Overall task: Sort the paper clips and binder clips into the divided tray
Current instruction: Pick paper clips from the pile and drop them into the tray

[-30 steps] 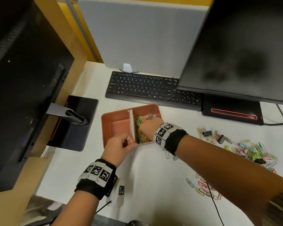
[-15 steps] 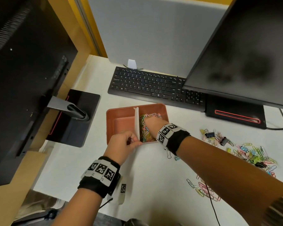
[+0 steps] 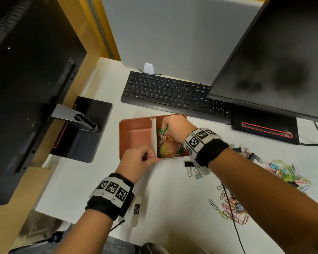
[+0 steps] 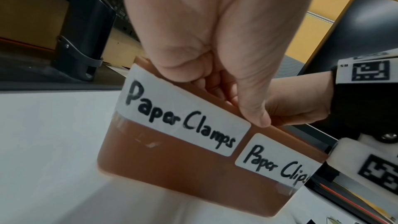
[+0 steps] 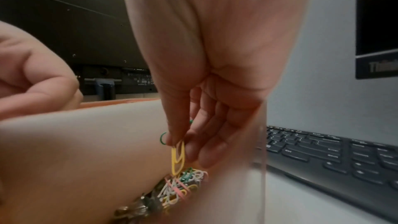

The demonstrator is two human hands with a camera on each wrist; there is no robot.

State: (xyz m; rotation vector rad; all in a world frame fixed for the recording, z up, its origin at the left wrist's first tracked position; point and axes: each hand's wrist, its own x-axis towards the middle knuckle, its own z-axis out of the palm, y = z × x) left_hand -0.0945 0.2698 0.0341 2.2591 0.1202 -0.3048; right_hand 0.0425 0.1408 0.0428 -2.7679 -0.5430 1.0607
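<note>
A brown tray (image 3: 123, 136) stands on the desk, split by a white divider (image 3: 154, 134). Its front wall (image 4: 172, 168) bears the labels "Paper Clamps" (image 4: 183, 122) on the left and "Paper Clips" (image 4: 277, 164) on the right. My left hand (image 3: 151, 157) pinches the divider's near end at the front rim. My right hand (image 3: 166, 128) hovers over the far part of the right compartment, pinching a yellow paper clip (image 5: 178, 157) and a green one (image 5: 162, 138). Coloured paper clips (image 3: 168, 149) fill that compartment. The left compartment looks bare.
Two binder clips (image 3: 190, 166) lie just right of the tray's front corner. Loose clip piles sit to the right (image 3: 286, 173) and near right (image 3: 231, 211). A keyboard (image 3: 173, 94) lies behind the tray, with monitor stands at the left (image 3: 81, 129) and right (image 3: 264, 129). A thin cable (image 3: 233, 217) crosses the near pile.
My right hand has shifted toward the far end of the right compartment and come up with clips pinched. My left hand has stayed on the divider.
</note>
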